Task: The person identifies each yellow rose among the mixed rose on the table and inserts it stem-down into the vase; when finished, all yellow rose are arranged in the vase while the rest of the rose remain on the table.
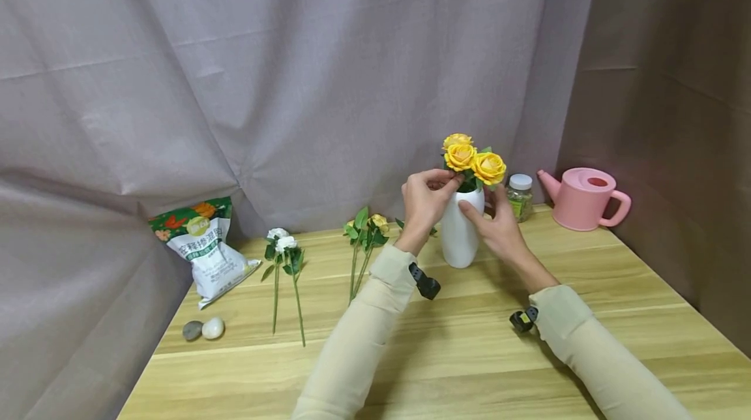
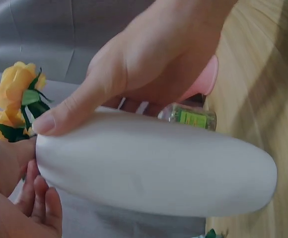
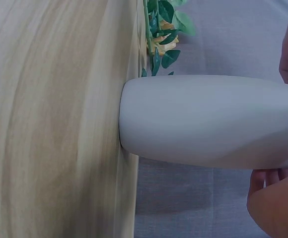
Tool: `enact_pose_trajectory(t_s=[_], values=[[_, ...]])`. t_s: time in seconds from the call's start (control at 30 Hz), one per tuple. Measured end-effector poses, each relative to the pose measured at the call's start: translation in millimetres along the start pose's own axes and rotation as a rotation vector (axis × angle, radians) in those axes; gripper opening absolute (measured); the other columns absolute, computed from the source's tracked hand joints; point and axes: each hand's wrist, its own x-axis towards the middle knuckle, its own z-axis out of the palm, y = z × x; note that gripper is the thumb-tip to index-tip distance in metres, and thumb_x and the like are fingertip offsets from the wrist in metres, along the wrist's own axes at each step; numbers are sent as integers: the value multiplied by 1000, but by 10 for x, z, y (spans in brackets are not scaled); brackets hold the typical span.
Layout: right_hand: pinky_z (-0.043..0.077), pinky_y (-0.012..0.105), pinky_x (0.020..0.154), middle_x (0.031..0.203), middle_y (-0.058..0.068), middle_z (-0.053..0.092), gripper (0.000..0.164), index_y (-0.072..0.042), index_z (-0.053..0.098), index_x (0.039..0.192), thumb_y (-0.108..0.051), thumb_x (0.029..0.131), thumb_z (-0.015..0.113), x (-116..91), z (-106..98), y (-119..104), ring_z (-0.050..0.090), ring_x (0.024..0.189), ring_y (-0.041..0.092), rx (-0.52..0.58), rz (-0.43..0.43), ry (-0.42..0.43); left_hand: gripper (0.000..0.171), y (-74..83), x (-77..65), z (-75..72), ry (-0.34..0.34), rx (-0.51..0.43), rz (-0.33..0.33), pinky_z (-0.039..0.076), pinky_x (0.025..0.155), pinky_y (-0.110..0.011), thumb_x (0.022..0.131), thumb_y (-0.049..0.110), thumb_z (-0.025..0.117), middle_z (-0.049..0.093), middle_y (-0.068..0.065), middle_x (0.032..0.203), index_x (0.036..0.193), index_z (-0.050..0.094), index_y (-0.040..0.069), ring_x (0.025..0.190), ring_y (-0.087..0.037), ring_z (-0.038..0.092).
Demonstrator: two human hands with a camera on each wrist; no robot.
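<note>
A white vase (image 1: 460, 234) stands upright on the wooden table, with yellow roses (image 1: 489, 168) clustered above its mouth. My left hand (image 1: 424, 201) is at the left of the blooms, thumb and forefinger pinching just under one yellow rose (image 1: 460, 157); the exact grip is partly hidden. On the other side, my right hand (image 1: 499, 227) holds the upper vase, its thumb across the front near the rim and its fingers behind. The left wrist view shows that thumb (image 2: 64, 114) against the vase wall. Stems inside the vase are hidden.
Loose yellow roses (image 1: 379, 222) and white roses (image 1: 286, 242) lie left of the vase. Farther left are a printed bag (image 1: 214, 257) and two stones (image 1: 212, 328). A lidded jar (image 1: 519, 198) and a pink watering can (image 1: 581, 201) stand right of the vase, near the curtain (image 1: 328, 94).
</note>
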Motion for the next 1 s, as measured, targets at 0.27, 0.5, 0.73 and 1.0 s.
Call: enact_pose_trajectory(t_s=[0.27,0.5,0.73,1.0], values=[[43,51,107,147,17,49,71,-18,28,153,-26,95,70,66,33,314,52,130,32,19,9,4,16,-174,-114,-339,-60,-62,79,57,68,-20,89,34,77,77,11,92,102,80,24,82,-3,71],[43,51,108,149,16,48,74,-21,26,154,-29,95,70,75,37,342,52,131,32,25,-10,6,14,-545,-242,-778,-11,-31,39,59,79,-24,93,28,74,78,8,98,105,79,24,90,-7,72],[44,49,107,151,17,46,75,-21,23,156,-27,96,68,64,28,328,52,131,32,17,12,-1,9,-1012,-432,-1149,12,91,-77,60,82,-28,92,22,75,78,3,96,100,78,21,90,-12,73],[41,49,110,150,25,44,72,-8,24,154,-24,97,66,-15,6,-12,49,132,36,24,52,-4,9,-1379,-539,-1494,-47,303,-141,60,75,-33,89,11,76,77,-4,89,98,77,9,81,-18,72]])
